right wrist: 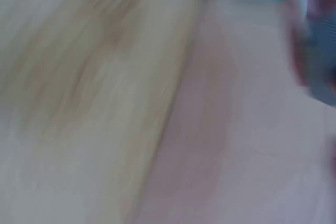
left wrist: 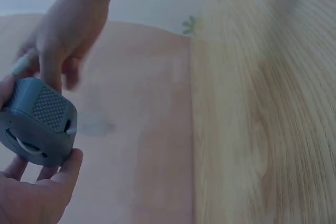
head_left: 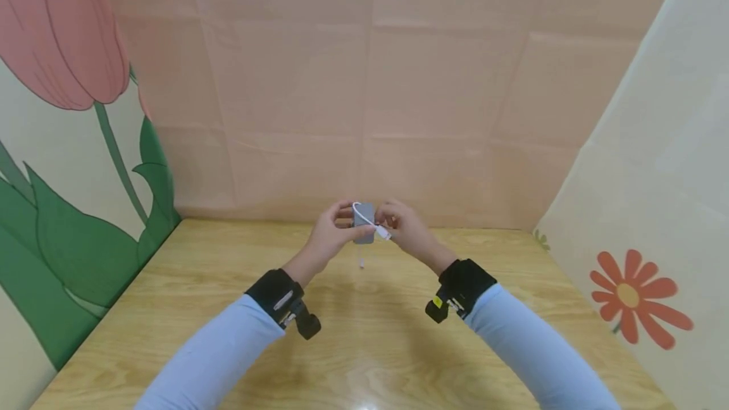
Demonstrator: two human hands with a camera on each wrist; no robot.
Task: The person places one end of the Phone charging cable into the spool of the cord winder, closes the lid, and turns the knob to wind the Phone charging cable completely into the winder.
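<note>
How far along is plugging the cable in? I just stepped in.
Done: the left hand grips the grey speaker above the wooden table. In hand: the right hand pinches the white cable by its plug at the speaker. Left: seating the plug; the other end dangles free.

Head camera: I read it as looking forward and down from above, taking in the whole wooden worktop, both forearms, the pink back wall and both side panels. The hands meet mid-frame, well away from the lens. Left wrist camera: very close, looking along the left hand past the grey box it holds toward the right hand, with worktop grain on the frame's right. Right wrist camera: heavily motion-blurred; I make out only worktop grain, pink wall and a grey shape at the right edge. All three views share worktop and wall; head and left wrist share the box.
</note>
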